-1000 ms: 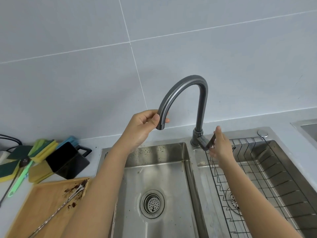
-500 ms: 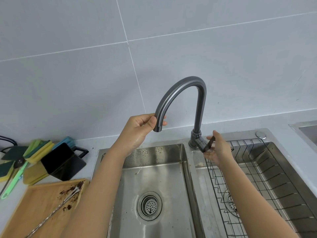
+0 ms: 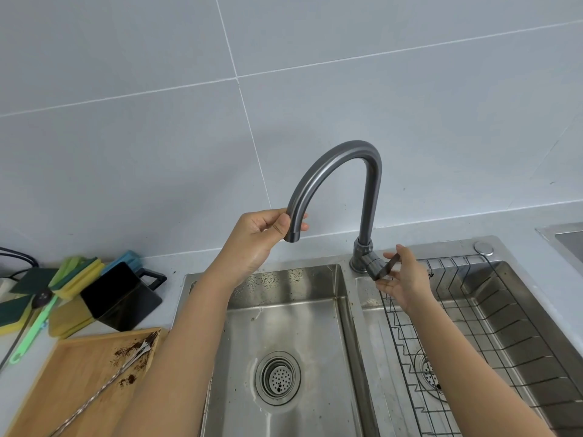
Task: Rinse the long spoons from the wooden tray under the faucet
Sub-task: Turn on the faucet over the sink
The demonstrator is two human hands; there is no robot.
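Head view: left hand (image 3: 257,238) holds faucet (image 3: 334,175) spout; right hand (image 3: 402,275) fingers straight, touching handle (image 3: 383,269). No water running. Long spoon (image 3: 104,384) dirty on wooden tray (image 3: 72,367); rinsing not started.

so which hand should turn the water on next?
Right hand: its fingers already rest around the faucet lever. Left hand grips the spout end over the left basin.

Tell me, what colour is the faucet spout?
Dark brushed grey metal; the faucet spout shows best in the head view.
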